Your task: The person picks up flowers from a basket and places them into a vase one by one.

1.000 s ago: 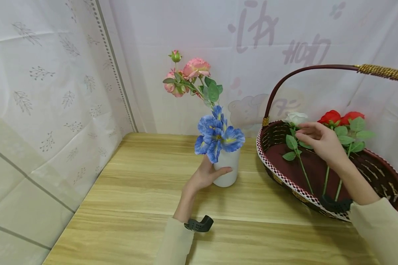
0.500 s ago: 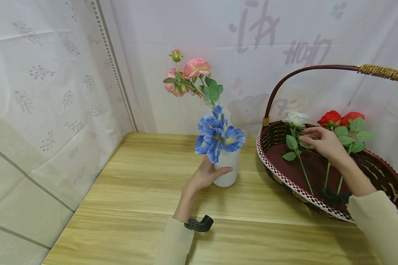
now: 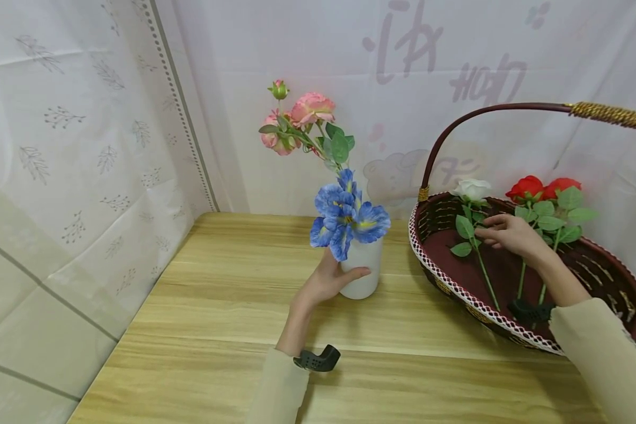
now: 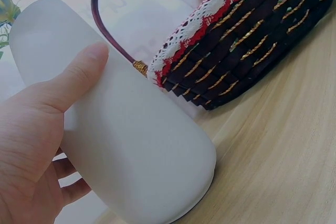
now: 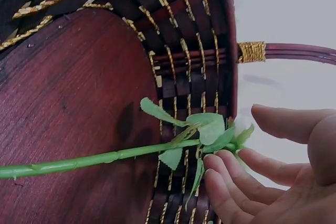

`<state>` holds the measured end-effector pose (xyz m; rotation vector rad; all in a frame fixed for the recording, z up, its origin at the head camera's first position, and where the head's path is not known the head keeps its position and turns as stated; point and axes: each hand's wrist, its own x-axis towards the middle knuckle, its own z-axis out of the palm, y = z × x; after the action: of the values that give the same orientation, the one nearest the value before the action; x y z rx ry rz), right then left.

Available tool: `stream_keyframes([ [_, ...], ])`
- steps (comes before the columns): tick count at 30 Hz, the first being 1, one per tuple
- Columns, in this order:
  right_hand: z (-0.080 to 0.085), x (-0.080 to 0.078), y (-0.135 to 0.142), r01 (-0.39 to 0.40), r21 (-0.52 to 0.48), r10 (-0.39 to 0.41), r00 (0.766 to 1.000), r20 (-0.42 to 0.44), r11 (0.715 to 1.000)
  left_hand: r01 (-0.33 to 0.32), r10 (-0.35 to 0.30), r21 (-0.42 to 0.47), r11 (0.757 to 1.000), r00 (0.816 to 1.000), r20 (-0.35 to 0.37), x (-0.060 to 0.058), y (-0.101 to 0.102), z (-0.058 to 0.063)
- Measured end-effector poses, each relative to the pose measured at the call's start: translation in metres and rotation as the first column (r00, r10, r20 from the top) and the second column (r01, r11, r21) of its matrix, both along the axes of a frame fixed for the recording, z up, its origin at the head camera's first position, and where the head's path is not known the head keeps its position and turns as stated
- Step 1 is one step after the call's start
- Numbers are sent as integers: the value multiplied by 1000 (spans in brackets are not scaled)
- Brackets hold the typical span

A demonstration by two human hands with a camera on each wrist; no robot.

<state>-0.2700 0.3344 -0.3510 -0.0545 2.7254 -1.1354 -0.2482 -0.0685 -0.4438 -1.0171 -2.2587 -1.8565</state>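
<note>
My left hand point(image 3: 325, 282) grips a white vase point(image 3: 363, 274) standing on the table; the left wrist view shows the thumb across its side and fingers behind it. A blue iris point(image 3: 344, 218) and a spray of pink roses point(image 3: 314, 109) rise from the vase. Over the wicker basket point(image 3: 414, 235), my right hand point(image 3: 519, 238) is beside the leafy stem point(image 5: 131, 152) of a white rose point(image 3: 471, 189). Thumb and fingers stand apart in the right wrist view. Its fingertips are at the leaves; whether they touch is hard to tell.
Two red roses point(image 3: 526, 189) lie in the basket behind my right hand. The basket's tall handle point(image 3: 487, 110) arches above it. A white printed curtain point(image 3: 275, 47) hangs behind the wooden table point(image 3: 217, 306), and a patterned one point(image 3: 85, 147) hangs at the left.
My right hand has moved down slightly along the white rose's stem, from below the bloom to the leaves, and its fingers have spread. The left hand and vase stay put.
</note>
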Motion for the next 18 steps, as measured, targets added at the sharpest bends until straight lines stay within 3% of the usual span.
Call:
stream_keyframes([
  [8,-7,-5,4,-26,39,24,999,49,999,-4,4,-6,1000,1000,-15,-2,-1,-3],
  [18,-20,-11,8,-26,-27,29,992,119,999,2,-2,-12,1000,1000,-13,-2,-2,-3],
])
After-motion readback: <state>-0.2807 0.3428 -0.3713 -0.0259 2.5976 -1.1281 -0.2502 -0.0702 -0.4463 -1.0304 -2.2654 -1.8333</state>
